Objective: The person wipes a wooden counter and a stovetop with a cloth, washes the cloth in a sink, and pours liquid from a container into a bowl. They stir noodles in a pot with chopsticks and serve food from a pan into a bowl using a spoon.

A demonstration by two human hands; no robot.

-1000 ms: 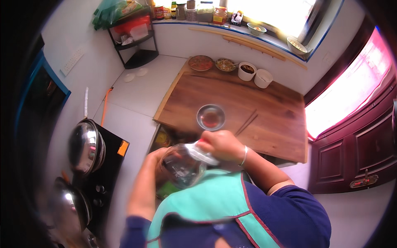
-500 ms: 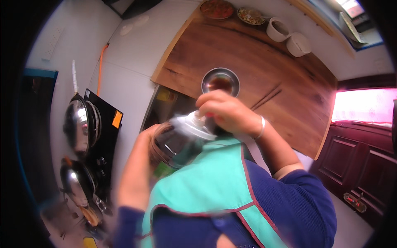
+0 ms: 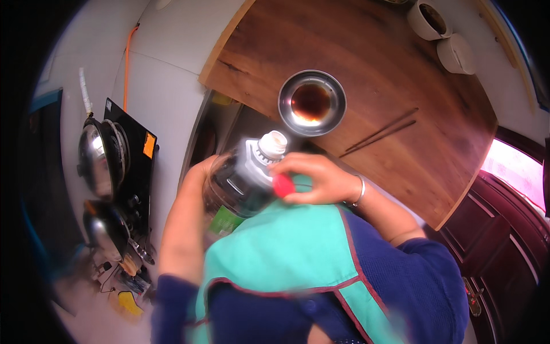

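A large plastic jug [image 3: 238, 186] of dark liquid leans against my apron, with a white neck and a green label. My left hand [image 3: 201, 172] is wrapped round its left side, the fingertips mostly hidden behind it. The jug's white mouth [image 3: 273, 143] is uncapped and points toward the table. Between thumb and fingers, my right hand [image 3: 323, 179] pinches a round red cap [image 3: 283, 186] beside the neck. Just beyond the mouth, a metal bowl [image 3: 336, 116] holds a shallow pool of dark brown liquid [image 3: 310, 103].
Two chopsticks [image 3: 381, 132] lie on the wooden table [image 3: 424, 172], right of the bowl. White containers [image 3: 456, 54] stand at its far right. On the left, a lidded pan [image 3: 98, 157] sits on a black stove [image 3: 133, 166]. A dark red door [image 3: 498, 246] is at the right.
My right hand has come back from the jug's mouth toward my apron with the red cap, leaving the white mouth exposed. The whole view has also shifted, bringing the bowl's liquid into plainer sight.
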